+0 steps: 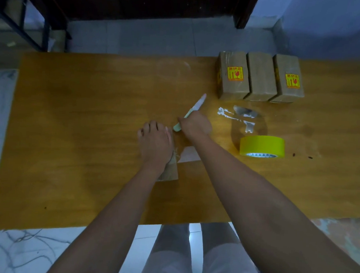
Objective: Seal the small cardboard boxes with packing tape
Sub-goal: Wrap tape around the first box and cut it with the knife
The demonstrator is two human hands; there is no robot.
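Observation:
A small cardboard box [170, 171] lies at the middle of the table, mostly hidden under my left hand [155, 141], which rests on top of it with fingers spread. My right hand [195, 124] grips a pale green knife [192, 112] by its handle, the white blade pointing up and away to the right. A yellow tape roll [262, 146] lies flat on the table to the right of my hands. Three taped cardboard boxes [260, 77] stand side by side at the far right; two of them carry yellow and red fragile stickers.
Shiny scraps of clear tape [241, 116] are stuck on the wooden table [81, 131] between the roll and the three boxes. Dark furniture legs [46, 31] stand on the tiled floor beyond the far edge. My legs show below the near edge.

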